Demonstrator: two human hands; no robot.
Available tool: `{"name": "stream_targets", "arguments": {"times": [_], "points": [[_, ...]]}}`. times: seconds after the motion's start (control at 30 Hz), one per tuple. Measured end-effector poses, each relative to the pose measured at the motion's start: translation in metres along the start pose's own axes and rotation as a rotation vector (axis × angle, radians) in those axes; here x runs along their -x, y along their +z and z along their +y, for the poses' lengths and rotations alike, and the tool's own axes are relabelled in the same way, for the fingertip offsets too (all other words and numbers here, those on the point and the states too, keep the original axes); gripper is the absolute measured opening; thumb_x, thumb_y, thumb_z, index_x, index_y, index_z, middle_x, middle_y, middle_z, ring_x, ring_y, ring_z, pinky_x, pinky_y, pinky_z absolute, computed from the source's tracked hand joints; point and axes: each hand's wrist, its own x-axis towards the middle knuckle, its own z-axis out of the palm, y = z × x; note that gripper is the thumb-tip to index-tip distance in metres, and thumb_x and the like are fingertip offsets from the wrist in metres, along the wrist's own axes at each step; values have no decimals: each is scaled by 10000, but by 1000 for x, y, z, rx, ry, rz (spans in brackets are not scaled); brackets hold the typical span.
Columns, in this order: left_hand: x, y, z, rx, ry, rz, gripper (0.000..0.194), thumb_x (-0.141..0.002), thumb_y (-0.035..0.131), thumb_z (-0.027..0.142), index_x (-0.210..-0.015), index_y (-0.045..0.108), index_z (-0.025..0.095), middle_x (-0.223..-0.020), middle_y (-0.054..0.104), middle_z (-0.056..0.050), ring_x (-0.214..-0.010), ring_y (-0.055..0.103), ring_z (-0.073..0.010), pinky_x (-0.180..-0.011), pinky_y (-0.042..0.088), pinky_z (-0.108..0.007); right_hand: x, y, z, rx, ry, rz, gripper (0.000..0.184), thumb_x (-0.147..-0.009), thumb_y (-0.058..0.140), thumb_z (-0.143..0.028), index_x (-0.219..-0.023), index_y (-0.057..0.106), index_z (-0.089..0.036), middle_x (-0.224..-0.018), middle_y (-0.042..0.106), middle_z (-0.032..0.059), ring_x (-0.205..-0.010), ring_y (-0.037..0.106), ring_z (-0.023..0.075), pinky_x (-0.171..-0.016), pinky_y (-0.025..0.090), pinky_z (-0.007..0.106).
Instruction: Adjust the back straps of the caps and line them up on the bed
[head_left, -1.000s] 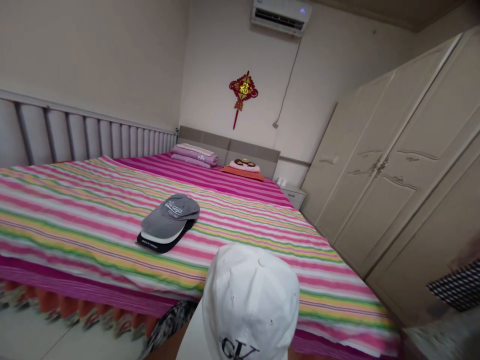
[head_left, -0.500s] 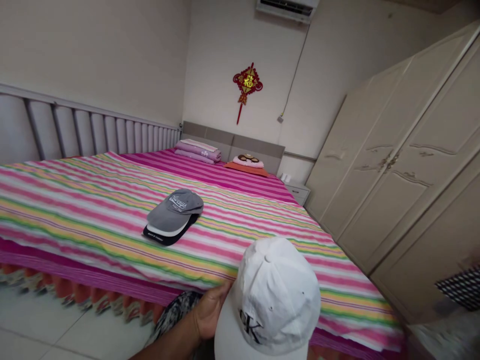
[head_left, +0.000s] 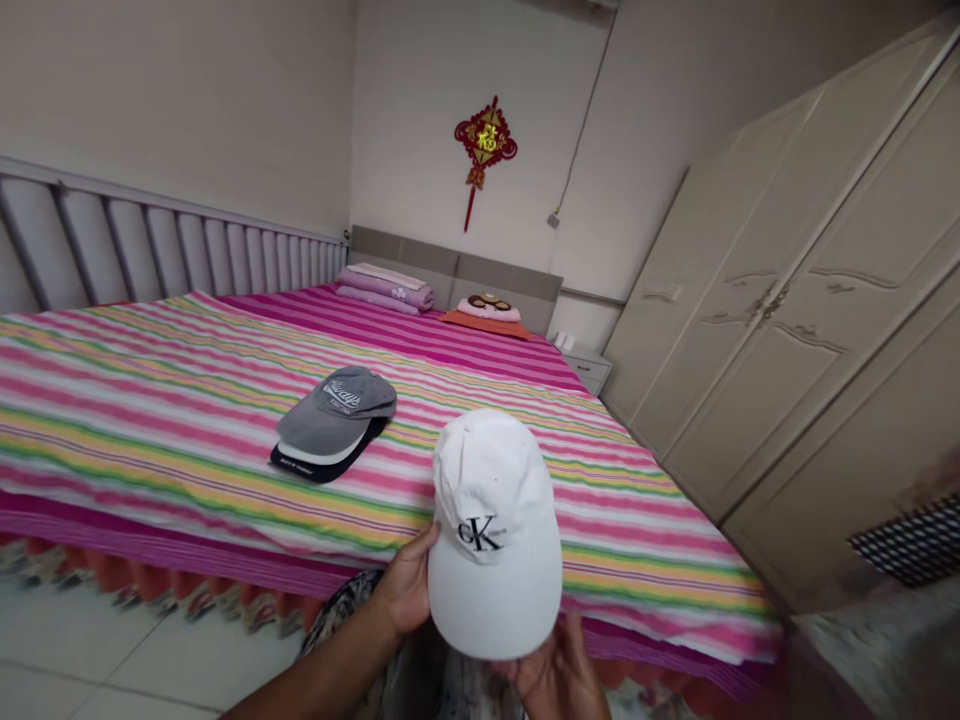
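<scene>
I hold a white cap (head_left: 491, 520) with a black logo in front of me, over the near edge of the striped bed (head_left: 172, 400). My left hand (head_left: 405, 585) grips the left side of its brim. My right hand (head_left: 555, 675) holds the brim from below, fingers curled under it. A small stack of caps (head_left: 330, 425), grey on top with white and dark brims showing beneath, lies on the bed to the left, apart from my hands.
A tall cream wardrobe (head_left: 795, 320) lines the right wall. Folded purple bedding (head_left: 386, 290) and an orange pillow (head_left: 487, 315) lie at the headboard, with a nightstand (head_left: 585, 368) beside it. A padded rail (head_left: 172, 255) runs along the left wall. Tiled floor (head_left: 112, 670) is below left.
The white cap has risen and moved forward toward the bed, its logo turned upright. My right hand has come into view under the brim; my left hand shows more.
</scene>
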Motion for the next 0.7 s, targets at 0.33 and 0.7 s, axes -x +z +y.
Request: {"name": "stream_targets", "arguments": {"times": [0.33, 0.7], "points": [[-21, 14, -23, -138, 139, 76, 320, -763, 545, 154, -1080, 530, 195, -909, 674, -50, -789, 625, -183, -793, 436, -347, 0, -6, -9, 77, -144, 263, 485, -630, 721, -260, -1088, 563, -237, -959, 673, 52, -737, 620, 171, -591, 511, 291], [4, -65, -18, -304, -239, 129, 275, -743, 587, 284, -987, 606, 159, -969, 648, -77, -871, 599, -196, -806, 399, -313, -68, -71, -115, 106, -393, 387, 455, -587, 731, -208, -1014, 586, -266, -962, 677, 3, -778, 616, 164, -612, 522, 283]]}}
